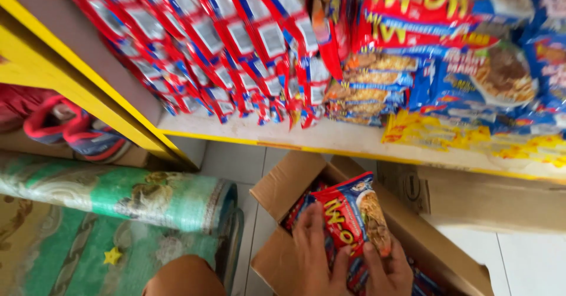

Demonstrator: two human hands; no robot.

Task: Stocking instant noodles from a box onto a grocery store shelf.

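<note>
Hands together: left hand [312,255] and right hand [386,269] both grasp the red-and-blue noodle packet [352,216], long axis upright, over the open brown cardboard box [283,184] below the yellow-edged shelf [354,140].

The noodle packet [352,216] you see is red and blue with yellow lettering and a picture of tan noodles. It sits above a plain brown cardboard box [283,184]. On the far white shelf [348,138], edged in yellow, the packets [236,48] are red with white and blue panels. The rolled mat [118,193] at left is green with beige swirls.
</note>
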